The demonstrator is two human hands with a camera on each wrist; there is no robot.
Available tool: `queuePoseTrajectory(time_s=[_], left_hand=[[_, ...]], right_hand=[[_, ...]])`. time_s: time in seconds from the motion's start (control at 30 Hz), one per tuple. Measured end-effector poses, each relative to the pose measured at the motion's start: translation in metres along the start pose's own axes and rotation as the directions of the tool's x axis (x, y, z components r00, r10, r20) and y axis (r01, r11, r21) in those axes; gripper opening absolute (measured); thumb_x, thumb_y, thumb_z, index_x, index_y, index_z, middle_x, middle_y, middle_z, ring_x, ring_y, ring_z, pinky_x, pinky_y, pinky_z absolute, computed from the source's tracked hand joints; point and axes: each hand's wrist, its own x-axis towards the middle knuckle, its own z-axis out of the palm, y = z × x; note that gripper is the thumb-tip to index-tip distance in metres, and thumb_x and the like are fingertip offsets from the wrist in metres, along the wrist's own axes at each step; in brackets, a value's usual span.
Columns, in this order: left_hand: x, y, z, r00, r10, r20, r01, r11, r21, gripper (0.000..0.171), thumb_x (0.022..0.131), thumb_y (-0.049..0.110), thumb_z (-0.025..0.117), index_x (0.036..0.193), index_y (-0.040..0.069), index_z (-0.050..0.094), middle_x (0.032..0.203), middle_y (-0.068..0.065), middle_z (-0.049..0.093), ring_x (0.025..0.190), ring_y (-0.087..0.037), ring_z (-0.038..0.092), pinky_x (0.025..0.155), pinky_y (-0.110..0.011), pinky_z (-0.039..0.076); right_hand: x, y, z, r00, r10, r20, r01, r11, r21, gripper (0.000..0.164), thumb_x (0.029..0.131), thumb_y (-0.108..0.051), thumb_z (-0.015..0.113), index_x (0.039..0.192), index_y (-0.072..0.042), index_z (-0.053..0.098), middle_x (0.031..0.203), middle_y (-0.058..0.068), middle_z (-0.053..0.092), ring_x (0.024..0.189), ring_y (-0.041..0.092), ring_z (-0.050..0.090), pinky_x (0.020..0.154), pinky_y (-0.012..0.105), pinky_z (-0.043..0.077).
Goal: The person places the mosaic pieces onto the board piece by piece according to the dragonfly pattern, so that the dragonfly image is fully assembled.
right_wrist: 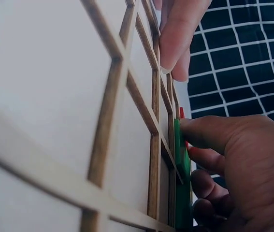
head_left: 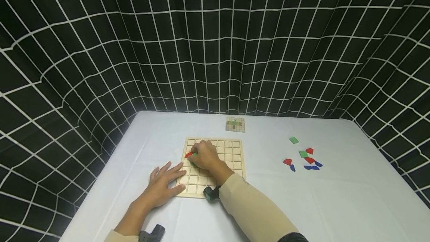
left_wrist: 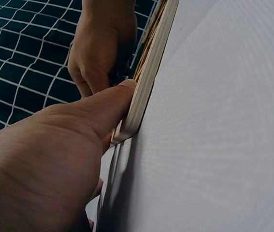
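Observation:
A wooden grid board lies on the white table. Over its left part, my right hand pinches a green tile, thumb on the piece's edge in the right wrist view. Another green piece sits just below it there. Beside these fingers a red rounded tile lies on the board, partly covered. My left hand, fingers spread, rests at the board's left edge. In the left wrist view its thumb touches the board's side.
A small pattern card lies behind the board. To the right are loose green squares, red quarter-circles and several blue pieces. A black curtain with white grid lines surrounds the table.

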Motion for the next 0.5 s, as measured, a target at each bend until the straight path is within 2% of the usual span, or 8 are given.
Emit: queuePoseTrajectory(time_s=[0.1, 0.27, 0.37, 0.5], left_hand=[[0.001, 0.0, 0.001, 1.0, 0.003, -0.004, -0.003, 1.0, -0.006, 0.05, 0.087, 0.046, 0.068, 0.13, 0.022, 0.062, 0.149, 0.003, 0.04, 0.143, -0.032, 0.017, 0.11, -0.058, -0.005], [0.001, 0.001, 0.001, 1.0, 0.008, -0.003, -0.008, 1.0, -0.007, 0.05, 0.087, 0.046, 0.067, 0.131, 0.021, 0.062, 0.149, 0.003, 0.039, 0.143, -0.033, 0.017, 0.11, -0.059, -0.005], [0.0, 0.002, 0.001, 1.0, 0.009, -0.006, -0.009, 1.0, -0.007, 0.05, 0.087, 0.045, 0.068, 0.13, 0.021, 0.062, 0.149, 0.002, 0.04, 0.143, -0.033, 0.017, 0.109, -0.06, -0.004], [0.0, 0.002, 0.0, 1.0, 0.008, -0.008, -0.008, 1.0, -0.008, 0.05, 0.086, 0.043, 0.069, 0.13, 0.02, 0.062, 0.149, 0.001, 0.04, 0.143, -0.034, 0.017, 0.109, -0.06, -0.004]], right_hand=[[-0.001, 0.0, -0.001, 1.0, 0.004, 0.0, -0.004, 1.0, 0.011, 0.026, 0.082, -0.032, 0.078, 0.101, -0.015, 0.073, 0.095, -0.003, 0.061, 0.098, 0.017, 0.053, 0.088, 0.036, 0.046], [-0.003, -0.002, -0.01, 1.0, -0.005, -0.013, 0.006, 0.998, 0.057, 0.03, 0.085, -0.032, 0.075, 0.108, -0.014, 0.072, 0.091, -0.004, 0.058, 0.093, 0.016, 0.051, 0.079, 0.033, 0.048], [-0.004, -0.005, -0.024, 0.997, -0.044, -0.059, 0.049, 0.995, 0.09, 0.029, 0.086, -0.03, 0.073, 0.108, -0.011, 0.071, 0.091, -0.001, 0.059, 0.089, 0.017, 0.051, 0.074, 0.032, 0.048], [-0.009, -0.009, -0.049, 0.991, -0.079, -0.108, 0.093, 0.987, 0.129, 0.029, 0.087, -0.027, 0.072, 0.109, -0.009, 0.07, 0.093, 0.002, 0.061, 0.091, 0.02, 0.052, 0.075, 0.033, 0.048]])
